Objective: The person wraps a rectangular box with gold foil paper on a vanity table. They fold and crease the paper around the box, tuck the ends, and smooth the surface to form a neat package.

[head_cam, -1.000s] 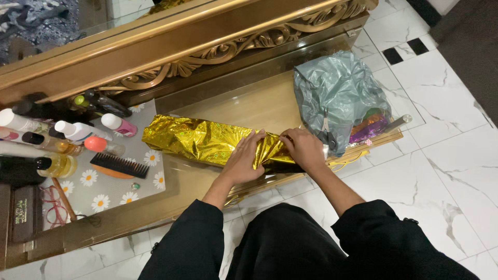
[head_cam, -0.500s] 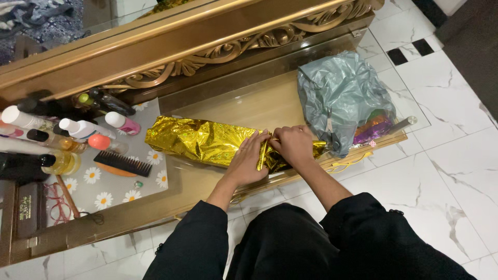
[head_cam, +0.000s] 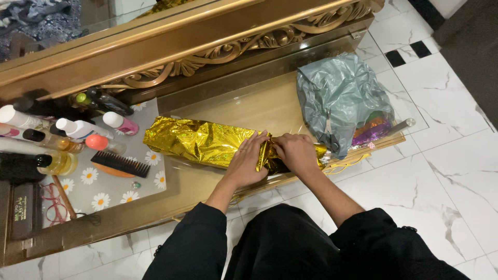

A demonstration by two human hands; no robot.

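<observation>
Gold foil wrap (head_cam: pixel 199 142) covers a long parcel that lies across the glass-topped desk (head_cam: pixel 270 103), close to its front edge and roughly midway along it. Both hands work at the parcel's right end: the left hand (head_cam: pixel 249 163) presses flat over the foil with its fingers bent onto a raised fold, and the right hand (head_cam: pixel 295 153) is closed around the gathered foil at that end, pinching it together. By the look of it, the step in hand is closing the end of the wrapping; the next move calls for holding the fold tight while something secures it, though no tape shows clearly.

Just right of the hands, near the desk's right edge, a crumpled grey plastic bag (head_cam: pixel 340 98) holds bright purple and orange items. Toward the left edge, a daisy-print mat (head_cam: pixel 111 189) carries a black hairbrush (head_cam: pixel 120 164) and several bottles (head_cam: pixel 78 129). An ornate gilt mirror frame (head_cam: pixel 207 49) runs along the back edge.
</observation>
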